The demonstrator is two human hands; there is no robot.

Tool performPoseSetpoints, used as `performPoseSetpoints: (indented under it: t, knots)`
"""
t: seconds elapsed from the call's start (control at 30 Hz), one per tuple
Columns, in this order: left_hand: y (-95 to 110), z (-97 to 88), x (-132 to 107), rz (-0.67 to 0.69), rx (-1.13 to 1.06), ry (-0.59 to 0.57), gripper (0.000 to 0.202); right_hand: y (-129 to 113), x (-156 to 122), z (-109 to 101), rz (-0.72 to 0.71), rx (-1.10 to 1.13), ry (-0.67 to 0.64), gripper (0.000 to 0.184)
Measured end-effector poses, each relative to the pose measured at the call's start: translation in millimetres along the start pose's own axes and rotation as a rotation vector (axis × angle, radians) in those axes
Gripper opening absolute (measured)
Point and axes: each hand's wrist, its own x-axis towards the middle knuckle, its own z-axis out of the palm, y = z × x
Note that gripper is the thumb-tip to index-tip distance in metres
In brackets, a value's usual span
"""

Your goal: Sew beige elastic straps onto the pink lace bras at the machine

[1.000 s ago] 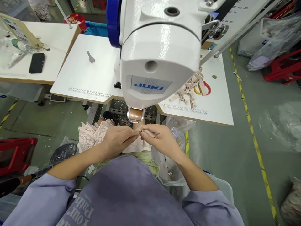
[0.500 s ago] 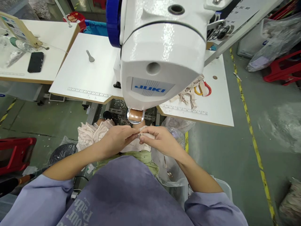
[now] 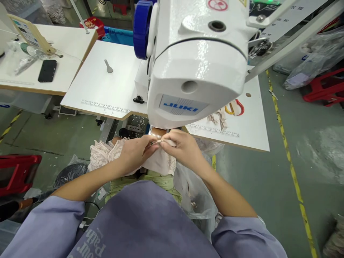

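In front of a white sewing machine [image 3: 193,82], my left hand [image 3: 135,150] and my right hand [image 3: 184,148] meet close together. Both are closed on a pale pink lace garment [image 3: 159,161], pinching its upper edge between fingers and thumbs. The garment hangs down from the fingers over my lap. Its rest is bunched as lace cloth [image 3: 103,154] to the left of my left hand. Just behind the fingertips is the machine's brown, metal-rimmed end [image 3: 158,132], partly covered by my hands. The exact edge under my fingertips is hidden.
On the machine's white table [image 3: 107,93] lies a grey tool [image 3: 108,66]. Scissors [image 3: 234,107] with red and yellow handles and fabric scraps [image 3: 219,119] are at the right. A plastic bag [image 3: 192,193] hangs by my right leg. Red stools [image 3: 18,172] stand on the floor.
My hands have moved up and nearer the machine's brown end with the garment, so more cloth hangs below them. The camera view has shifted slightly.
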Motion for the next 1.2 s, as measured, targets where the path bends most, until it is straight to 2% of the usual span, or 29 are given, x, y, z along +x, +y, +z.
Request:
performPoseSetpoints:
  t: [0.1,0.17,0.27,0.4,0.47,0.57,0.67,0.77,0.83,0.9,0.93,1.07,1.13,1.2]
  knots:
    - [-24.7,7.2,-2.4,0.209,0.154,0.063,0.025,-1.3,19.3,-6.3,0.062,-0.094,-0.064,0.02]
    - [-38.7,9.4,-2.3,0.336,0.217,0.041,0.033,-3.4,25.6,-8.3,0.049,-0.144,-0.094,0.024]
    - [-47.9,7.3,2.5,0.384,0.226,-0.023,0.041,-6.6,28.5,-9.4,0.026,-0.199,-0.107,0.024]
    - [-40.3,0.6,9.1,0.387,0.295,-0.085,0.04,-3.9,24.0,-5.0,0.016,-0.28,-0.08,0.026]
    - [-33.0,-0.9,9.0,0.354,0.345,-0.136,0.038,3.2,16.7,3.0,-0.033,-0.351,0.042,0.021]
    - [-26.4,-2.1,8.0,0.272,0.361,-0.228,0.034,19.3,3.0,21.9,-0.201,-0.465,0.324,0.022]
    - [-33.8,-6.6,12.8,0.254,0.353,-0.339,0.043,32.0,-5.1,38.9,-0.275,-0.491,0.497,0.02]
    - [-52.2,-14.1,24.3,0.413,0.357,-0.434,0.056,35.2,-5.8,46.5,-0.202,-0.43,0.537,0.02]
    - [-62.2,-17.3,31.8,0.508,0.354,-0.446,0.057,36.2,-5.8,50.2,-0.15,-0.326,0.511,0.022]
    - [-65.1,-17.4,35.8,0.535,0.348,-0.429,0.056,40.3,-7.5,58.2,-0.102,-0.152,0.495,0.024]
    - [-63.5,-16.4,36.0,0.528,0.349,-0.419,0.054,43.8,-9.1,64.4,-0.071,-0.038,0.509,0.028]
    - [-42.5,-12.3,28.3,0.42,0.381,-0.404,0.047,58.5,-16.0,90.4,0.058,0.345,0.572,0.066]
    - [-29.2,-11.9,23.6,0.361,0.402,-0.389,0.044,60.5,-17.5,92.6,0.085,0.37,0.537,0.064]
    - [-17.3,-11.8,20.5,0.319,0.41,-0.348,0.041,58.3,-16.5,84.1,0.056,0.287,0.5,0.051]
